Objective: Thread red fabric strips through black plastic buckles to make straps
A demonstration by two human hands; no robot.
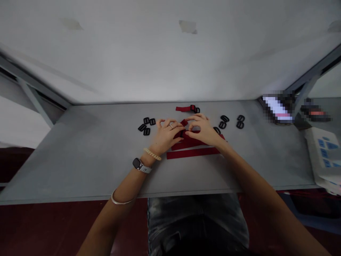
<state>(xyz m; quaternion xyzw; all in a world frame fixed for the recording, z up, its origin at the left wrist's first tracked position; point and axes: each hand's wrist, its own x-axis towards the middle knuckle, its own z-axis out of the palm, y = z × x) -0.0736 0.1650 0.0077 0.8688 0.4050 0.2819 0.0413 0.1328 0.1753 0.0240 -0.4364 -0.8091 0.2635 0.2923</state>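
Observation:
My left hand (168,134) and my right hand (203,130) meet over the middle of the grey table, fingers closed in pinches. Between their fingertips is a red webbing strap (184,122), with a small black slide buckle (182,133) on it, partly hidden by the fingers. More red straps lie flat beneath my hands, the nearest red strap (192,153) showing almost its full length. Beyond my hands lies another red strap (182,109) with black buckles (195,108) at its right end.
Several black slide buckles (146,121) lie left of my hands. Rounded black rings (222,125) and further rings (240,124) lie to the right. A blurred-out phone (278,109) is at the back right, and a white package (321,156) stands at the right edge. A white wall (170,64) rises behind.

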